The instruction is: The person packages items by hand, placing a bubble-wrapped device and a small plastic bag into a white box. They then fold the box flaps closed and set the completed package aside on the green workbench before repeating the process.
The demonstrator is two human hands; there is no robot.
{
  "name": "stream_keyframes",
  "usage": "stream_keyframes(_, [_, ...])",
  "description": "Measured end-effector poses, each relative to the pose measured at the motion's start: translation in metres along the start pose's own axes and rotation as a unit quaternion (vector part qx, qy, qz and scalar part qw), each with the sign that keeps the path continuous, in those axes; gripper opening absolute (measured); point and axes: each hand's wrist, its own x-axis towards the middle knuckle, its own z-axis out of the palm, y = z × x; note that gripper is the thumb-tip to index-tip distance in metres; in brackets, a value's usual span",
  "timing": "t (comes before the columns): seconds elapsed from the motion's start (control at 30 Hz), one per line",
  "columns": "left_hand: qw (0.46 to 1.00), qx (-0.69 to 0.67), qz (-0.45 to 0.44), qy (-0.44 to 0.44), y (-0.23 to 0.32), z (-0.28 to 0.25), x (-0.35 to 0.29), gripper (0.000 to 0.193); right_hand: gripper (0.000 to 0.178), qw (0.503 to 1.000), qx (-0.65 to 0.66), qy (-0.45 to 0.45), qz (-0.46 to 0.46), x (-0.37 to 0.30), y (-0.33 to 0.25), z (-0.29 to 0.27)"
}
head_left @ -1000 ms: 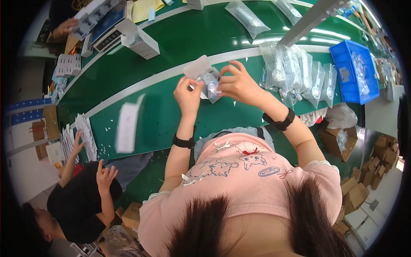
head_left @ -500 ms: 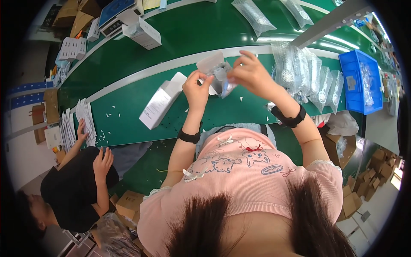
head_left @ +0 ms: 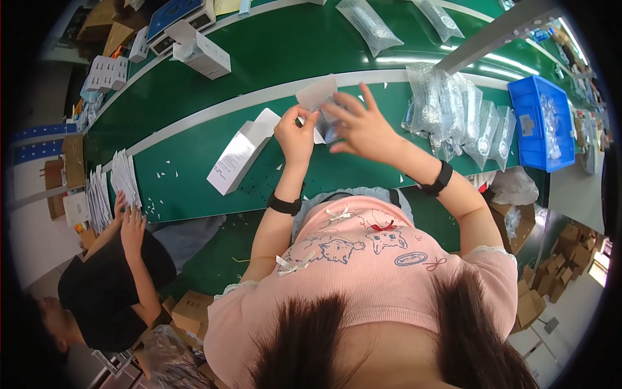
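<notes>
In front of me on the green bench stands an open white box (head_left: 315,93), its flap raised. My left hand (head_left: 295,137) is closed, thumb and fingers pinching the box at its near left edge. Over the opening, my right hand (head_left: 368,129) is spread with nothing in its grip, fingertips close to the box. Something clear and grey, like a plastic bag (head_left: 330,133), shows below those fingers; the rest of the contents is hidden. To the left lies a second white box (head_left: 237,159), tilted, its end flap open.
Several bubble-wrapped packs (head_left: 453,110) lie to the right, beside a blue bin (head_left: 541,123). Another open white box (head_left: 206,58) is on the far belt. A co-worker's hands (head_left: 133,227) touch stacked white sheets (head_left: 124,178) at left. Paper scraps dot the bench.
My right hand's fingers have gone from pinching a clear plastic piece to spread out over the box. My left hand keeps its pinch. The co-worker's hands have come closer together.
</notes>
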Motion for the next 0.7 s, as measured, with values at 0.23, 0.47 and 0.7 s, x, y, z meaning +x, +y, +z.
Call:
stream_keyframes(0.23, [0.994, -0.081, -0.026, -0.071, -0.011, -0.023, 0.013, 0.029, 0.015, 1.000, 0.005, -0.016, 0.001, 0.006, 0.017, 0.007])
stream_keyframes(0.47, [0.908, 0.382, 0.022, -0.171, -0.070, -0.090, 0.025, 0.083, 0.014, 0.994, 0.037, 0.080, 0.067, 0.076, 0.080, 0.009])
stream_keyframes(0.7, [0.849, 0.471, -0.043, -0.235, -0.094, -0.099, 0.022, 0.095, 0.017, 0.993, -0.047, 0.111, -0.010, 0.177, 0.164, 0.069])
